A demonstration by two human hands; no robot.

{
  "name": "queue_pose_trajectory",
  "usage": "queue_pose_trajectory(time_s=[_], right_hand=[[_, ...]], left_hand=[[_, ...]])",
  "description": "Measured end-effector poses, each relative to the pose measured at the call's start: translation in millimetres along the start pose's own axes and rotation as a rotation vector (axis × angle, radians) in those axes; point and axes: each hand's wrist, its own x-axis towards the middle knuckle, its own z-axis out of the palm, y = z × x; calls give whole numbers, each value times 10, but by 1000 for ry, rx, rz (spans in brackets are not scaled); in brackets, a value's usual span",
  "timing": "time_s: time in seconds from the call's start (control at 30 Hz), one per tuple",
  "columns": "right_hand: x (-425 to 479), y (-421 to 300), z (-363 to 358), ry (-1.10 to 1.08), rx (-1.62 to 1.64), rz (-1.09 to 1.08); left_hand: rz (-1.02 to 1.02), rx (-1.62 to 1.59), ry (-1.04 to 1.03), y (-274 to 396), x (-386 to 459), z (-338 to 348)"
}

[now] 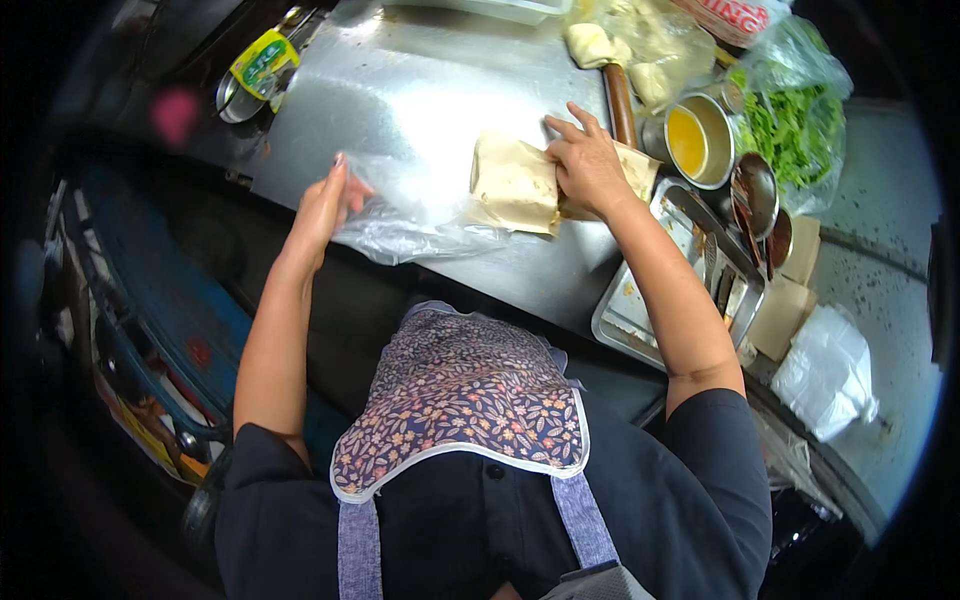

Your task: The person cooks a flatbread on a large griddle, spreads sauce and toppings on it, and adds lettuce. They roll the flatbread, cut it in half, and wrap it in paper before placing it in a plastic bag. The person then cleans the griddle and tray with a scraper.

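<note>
My left hand (326, 201) is at the left end of a crumpled clear plastic bag (420, 236). Its thumb points up, and its blurred fingers show against the film, seeming to hold it. The bag stretches to the right, up to a tan paper food packet (514, 184) that lies flat on the steel worktop (367, 82). My right hand (589, 165) grips the packet's right edge, index and middle fingers raised. Beneath and beyond that hand a second tan paper piece (637, 172) shows; the hand hides part of it. What the packet contains is hidden.
Right of the paper stand a metal cup of yellow liquid (686, 142), bagged leafy greens (795, 131), ladles (754, 195) and a tool tray (630, 300). A wooden rolling pin (620, 105) and dough pieces (589, 45) lie behind. A yellow-green pouch (264, 64) sits at upper left.
</note>
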Motion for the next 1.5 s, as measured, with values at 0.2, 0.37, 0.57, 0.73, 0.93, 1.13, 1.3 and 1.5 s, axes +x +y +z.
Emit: queue_pose_trajectory(time_s=[0.2, 0.37, 0.57, 0.73, 0.93, 1.13, 1.3, 1.5], right_hand=[[20, -34, -98, -125, 843, 143], [-96, 88, -475, 59, 890, 121], [-229, -152, -1311, -189, 1027, 175], [-133, -530, -666, -533, 1239, 404], [-118, -776, 569, -75, 1319, 685], [-196, -963, 585, 43, 1318, 666], [-264, -882, 512, 281, 988, 376], [-722, -540, -88, 358, 784, 299]], left_hand=[[-7, -32, 103, 127, 218, 82], [177, -324, 257, -52, 465, 251], [110, -478, 312, 58, 299, 505], [241, -327, 297, -30, -29, 894], [456, -13, 189, -96, -594, 944], [447, 256, 454, -608, -512, 908], [35, -441, 40, -898, -611, 1099], [-64, -352, -161, -274, -998, 656]])
